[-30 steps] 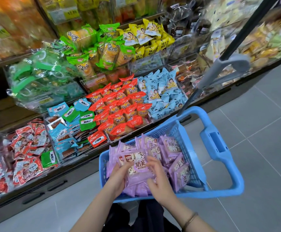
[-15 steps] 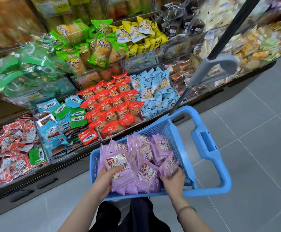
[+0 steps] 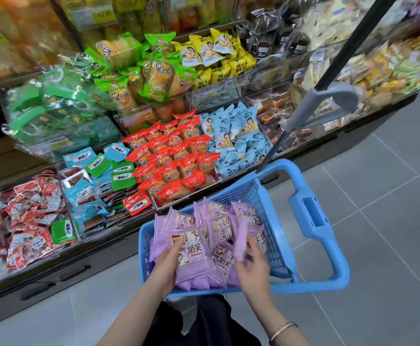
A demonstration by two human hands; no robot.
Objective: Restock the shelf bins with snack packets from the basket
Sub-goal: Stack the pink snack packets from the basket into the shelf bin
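Observation:
A blue plastic basket [image 3: 311,216] stands on the floor in front of me, filled with several purple snack packets [image 3: 219,228]. My left hand [image 3: 165,269] grips the left side of a stack of purple packets [image 3: 191,250] at the basket's near left. My right hand [image 3: 252,267] is over the near right of the pile, its fingers curled around the edge of one upright purple packet [image 3: 241,242]. The shelf bins [image 3: 174,161] run along behind the basket.
The bins hold red packets [image 3: 171,156], light-blue packets [image 3: 236,136], teal and green sachets [image 3: 99,176], and green and yellow packs higher up. A grey and black pull handle [image 3: 329,101] rises from the basket's far end. Grey tiled floor [image 3: 379,196] lies to the right.
My right hand has moved from the basket's near right corner up and left onto a packet in the pile. My left hand stays on the stack at the left.

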